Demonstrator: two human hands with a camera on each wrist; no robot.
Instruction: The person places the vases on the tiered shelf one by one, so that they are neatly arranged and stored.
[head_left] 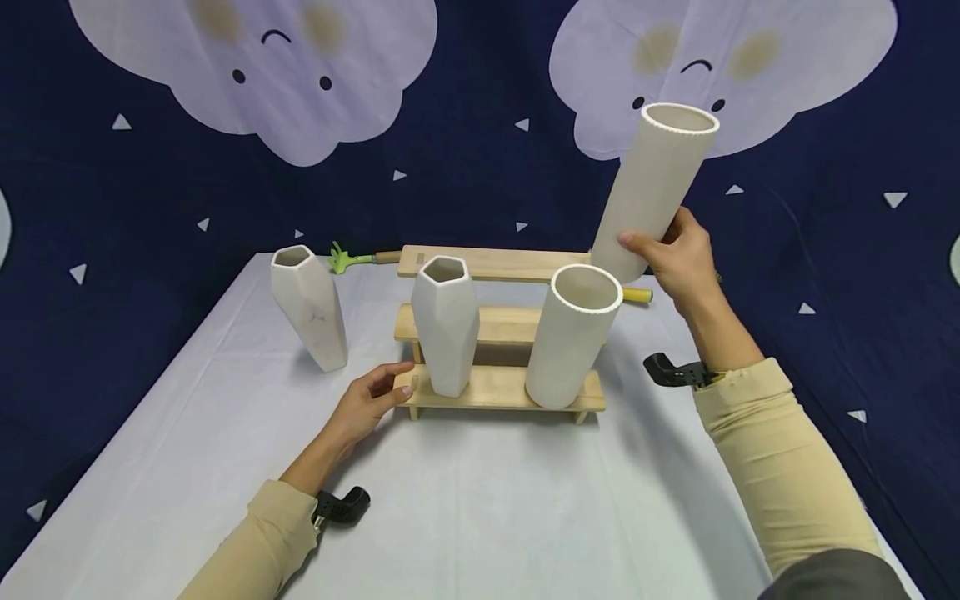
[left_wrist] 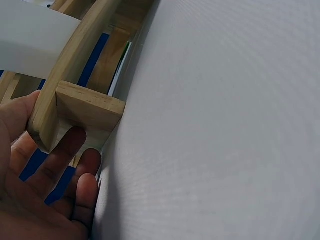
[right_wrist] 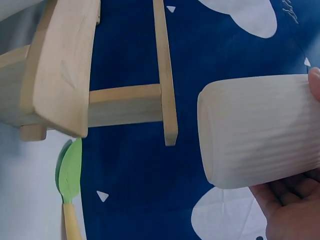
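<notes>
A white cylindrical vase (head_left: 648, 183) with a beaded rim is raised and tilted beside the top tier of a wooden tiered stand (head_left: 495, 383). My right hand (head_left: 678, 258) grips it low down, and its ribbed side (right_wrist: 260, 130) fills the right of the right wrist view. My left hand (head_left: 375, 400) holds the left end of the bottom tier, thumb on the plank and fingers under it, by the support (left_wrist: 90, 107). On that tier stand a faceted white vase (head_left: 446, 333) at left and a second cylindrical vase (head_left: 566, 350) at right.
Left of the stand, another faceted vase (head_left: 311, 308) stands on the white-covered table (head_left: 487, 508). A green hand fork (head_left: 345, 258) lies behind at the left. Behind the stand's right side lies a green trowel (right_wrist: 70, 172). A dark blue cloud-patterned curtain (head_left: 480, 108) hangs behind.
</notes>
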